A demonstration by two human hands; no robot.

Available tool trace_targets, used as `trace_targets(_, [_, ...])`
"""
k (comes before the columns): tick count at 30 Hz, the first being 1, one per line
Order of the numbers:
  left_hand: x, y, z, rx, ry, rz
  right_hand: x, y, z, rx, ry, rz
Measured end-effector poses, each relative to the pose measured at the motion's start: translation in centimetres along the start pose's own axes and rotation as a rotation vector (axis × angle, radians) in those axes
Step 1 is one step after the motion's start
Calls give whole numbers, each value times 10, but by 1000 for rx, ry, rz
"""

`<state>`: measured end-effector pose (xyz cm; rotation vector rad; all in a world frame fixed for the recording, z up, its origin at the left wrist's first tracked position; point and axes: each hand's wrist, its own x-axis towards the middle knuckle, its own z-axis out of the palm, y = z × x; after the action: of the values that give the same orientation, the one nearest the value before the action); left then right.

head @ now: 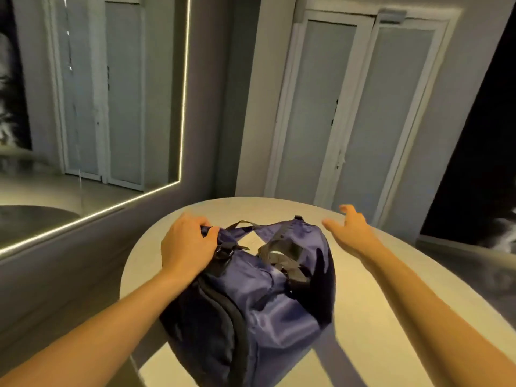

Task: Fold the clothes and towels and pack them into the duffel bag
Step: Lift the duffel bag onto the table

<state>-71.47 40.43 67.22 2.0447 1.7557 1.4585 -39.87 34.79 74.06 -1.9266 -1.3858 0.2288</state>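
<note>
A navy blue duffel bag [259,297] with black straps stands on a rounded beige table [363,303] in the head view. Its top gapes open, and something pale shows inside the opening. My left hand [185,245] grips the bag's upper left edge near a black buckle, fingers curled over the fabric. My right hand [350,233] hovers just right of the bag's far end, fingers spread and holding nothing. No loose clothes or towels are in view.
A large mirror [83,107] with a lit edge covers the wall at left. White double doors [349,113] stand behind the table. A dark panel [480,163] fills the right side. The table's edge curves close to the wall at left.
</note>
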Motion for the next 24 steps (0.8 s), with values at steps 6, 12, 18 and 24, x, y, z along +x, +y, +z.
trace_targets(6, [-49,1,-26,-439,-495,51,-112,55,86,146,-385,-73])
trace_targets(12, [-99,-19,-10,68,-664,219,-93,41,131,249,-377,-104])
trace_targets(18, [-87,-49,54,281,-549,151,-64,20,132,456,-250,-76])
trace_targets(24, [-46,-65,99,292,-519,98,-87,45,164,-117,-248,-269])
